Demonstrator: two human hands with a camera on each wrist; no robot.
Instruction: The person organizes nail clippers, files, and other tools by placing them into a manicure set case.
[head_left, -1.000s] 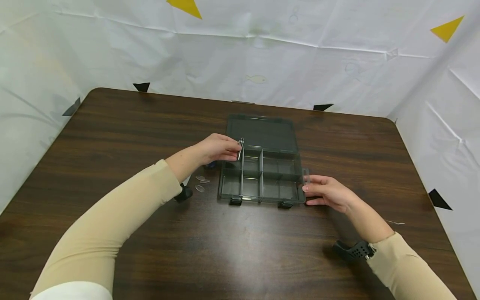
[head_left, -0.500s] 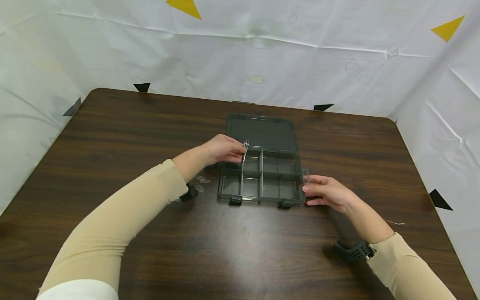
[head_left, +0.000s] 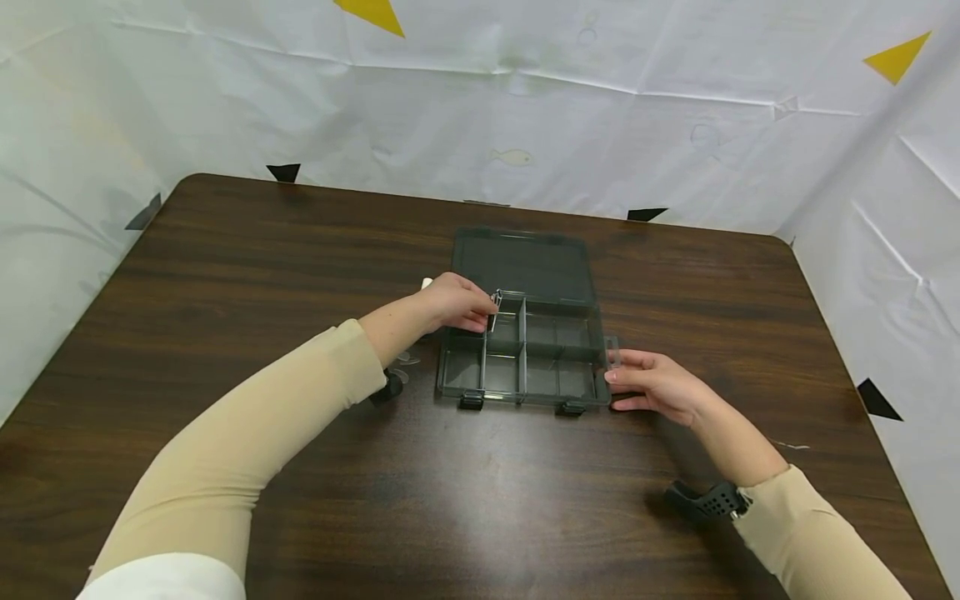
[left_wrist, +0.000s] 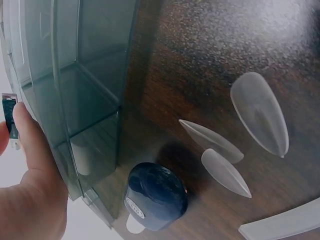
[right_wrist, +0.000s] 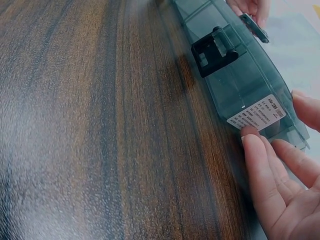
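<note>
Binder clip (head_left: pixel 495 298) in left hand (head_left: pixel 453 302) (over the organizer box (head_left: pixel 525 354)).

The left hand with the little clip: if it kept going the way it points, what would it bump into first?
Probably the organizer box. The left hand pinches the binder clip right over its back-left compartments, so an inner divider wall looks nearest, though depth is hard to judge.

I count one compartment box (head_left: pixel 525 350), one binder clip (head_left: pixel 496 298), three clear nail tips (left_wrist: pixel 260 112), and one small dark bottle (left_wrist: pixel 156 196) on my desk (head_left: pixel 225 275).
</note>
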